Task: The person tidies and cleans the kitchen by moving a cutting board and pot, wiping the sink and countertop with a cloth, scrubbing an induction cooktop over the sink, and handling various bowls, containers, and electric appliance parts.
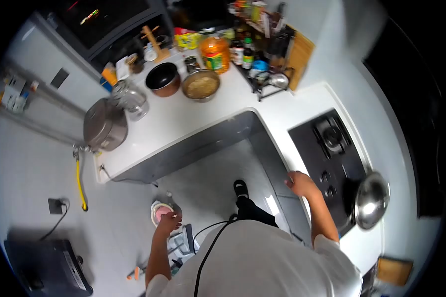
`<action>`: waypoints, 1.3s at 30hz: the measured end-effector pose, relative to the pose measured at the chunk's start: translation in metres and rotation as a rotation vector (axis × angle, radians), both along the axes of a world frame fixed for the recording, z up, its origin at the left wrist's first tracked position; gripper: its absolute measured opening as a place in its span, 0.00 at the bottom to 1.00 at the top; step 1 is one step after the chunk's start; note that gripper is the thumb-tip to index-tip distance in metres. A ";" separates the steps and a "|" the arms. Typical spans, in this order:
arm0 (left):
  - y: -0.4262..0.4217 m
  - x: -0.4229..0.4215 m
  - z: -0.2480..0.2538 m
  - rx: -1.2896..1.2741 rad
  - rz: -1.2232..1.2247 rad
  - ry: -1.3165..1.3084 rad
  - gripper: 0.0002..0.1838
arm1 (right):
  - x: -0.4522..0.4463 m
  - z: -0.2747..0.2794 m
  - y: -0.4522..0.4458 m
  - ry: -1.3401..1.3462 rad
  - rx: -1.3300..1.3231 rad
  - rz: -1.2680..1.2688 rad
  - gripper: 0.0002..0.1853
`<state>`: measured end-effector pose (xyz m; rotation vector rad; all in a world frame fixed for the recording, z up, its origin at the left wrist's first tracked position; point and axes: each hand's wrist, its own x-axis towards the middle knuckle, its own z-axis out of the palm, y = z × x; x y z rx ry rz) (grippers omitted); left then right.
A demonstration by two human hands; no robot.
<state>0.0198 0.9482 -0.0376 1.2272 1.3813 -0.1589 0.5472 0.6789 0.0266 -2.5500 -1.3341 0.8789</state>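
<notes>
My left hand (169, 222) hangs low on the left with loosely bent fingers and nothing visible in it. Behind it, in this view, a round pale container with something pink (162, 212) inside stands on the floor; I cannot tell whether they touch. My right hand (302, 184) is held out near the edge of the white counter (275, 119), beside the black gas stove (327, 148). Its fingers are slightly curled, and no object shows in them. A shiny domed metal pan or lid (372, 200) sits at the stove's near end.
Along the back counter stand a rice cooker (105, 124), a glass jar (131, 100), a dark-lined pot (162, 80), a metal bowl (201, 85) with pale contents and an oil jug (215, 52). Bottles and a cutting board (300, 59) fill the corner. Grey floor (208, 173) lies below.
</notes>
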 end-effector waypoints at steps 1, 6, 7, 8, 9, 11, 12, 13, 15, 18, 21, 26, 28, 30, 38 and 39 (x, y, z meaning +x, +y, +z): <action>0.011 0.001 -0.006 -0.016 0.024 0.027 0.17 | 0.011 -0.012 0.013 -0.015 0.048 0.011 0.24; 0.064 0.057 0.050 0.064 -0.072 0.170 0.32 | 0.042 -0.046 0.080 0.021 0.118 0.060 0.22; 0.069 0.068 0.063 0.122 -0.019 0.131 0.34 | 0.047 -0.042 0.100 0.021 0.115 0.129 0.22; 0.075 0.077 0.069 0.144 0.046 0.112 0.35 | 0.050 -0.037 0.116 0.020 0.107 0.185 0.22; 0.082 0.087 0.074 0.165 0.100 0.092 0.36 | 0.052 -0.035 0.128 0.019 0.097 0.231 0.22; 0.097 0.090 0.068 0.176 0.148 0.059 0.37 | 0.059 -0.040 0.155 0.030 0.105 0.242 0.21; 0.108 0.086 0.052 0.163 0.147 0.048 0.37 | 0.058 -0.036 0.170 0.029 0.122 0.249 0.21; 0.118 0.087 0.047 0.152 0.146 0.035 0.38 | 0.059 -0.034 0.182 0.027 0.141 0.257 0.21; 0.140 0.089 0.044 0.110 0.174 0.012 0.38 | 0.060 -0.038 0.208 0.019 0.164 0.273 0.21; 0.185 0.088 0.042 0.043 0.171 0.018 0.39 | 0.046 -0.035 0.239 0.032 0.131 0.263 0.21; 0.246 0.085 0.027 0.041 0.179 -0.013 0.40 | 0.032 -0.037 0.270 0.018 0.030 0.271 0.22; 0.366 0.102 0.000 -0.047 0.319 -0.245 0.27 | -0.001 -0.056 0.302 0.003 0.011 0.261 0.23; 0.413 0.117 -0.019 -0.189 0.499 -0.346 0.18 | -0.020 -0.049 0.318 0.022 -0.036 0.178 0.24; 0.458 0.133 -0.044 -0.263 0.635 -0.342 0.17 | -0.043 -0.018 0.341 0.089 -0.071 0.112 0.23; 0.490 0.237 -0.032 -0.434 -0.008 -0.290 0.15 | -0.108 -0.002 0.330 0.122 0.064 -0.311 0.22; 0.484 0.245 -0.027 -0.457 -0.087 -0.296 0.15 | -0.114 0.003 0.320 0.123 0.052 -0.348 0.22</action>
